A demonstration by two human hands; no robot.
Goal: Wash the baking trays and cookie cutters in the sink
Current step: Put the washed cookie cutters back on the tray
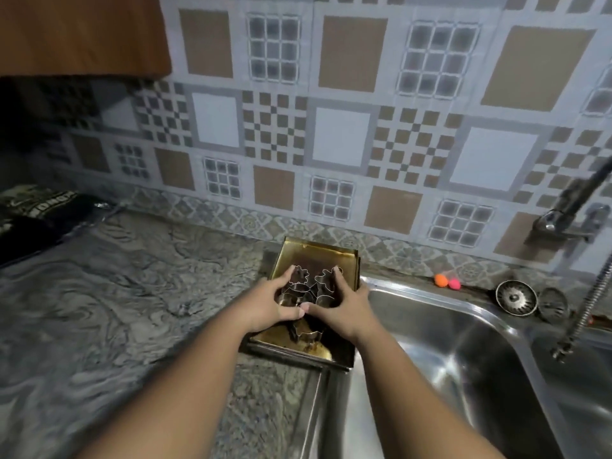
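Note:
A stack of stained golden baking trays [318,256] lies on the counter at the sink's left rim. Several metal cookie cutters [309,288] sit bunched on the top tray. My left hand [268,301] and my right hand [344,304] cup the bunch from both sides, fingers curled round the cutters, thumbs meeting at the front. One more cutter [308,334] lies on the tray just below my thumbs. The steel sink [463,359] opens to the right of the trays.
A tap [569,207] with a spring hose [586,309] stands at the right. Two sink strainers [516,297] and an orange and a pink small ball [447,281] lie behind the basin. A dark bag [36,213] sits far left on the marbled counter [132,309].

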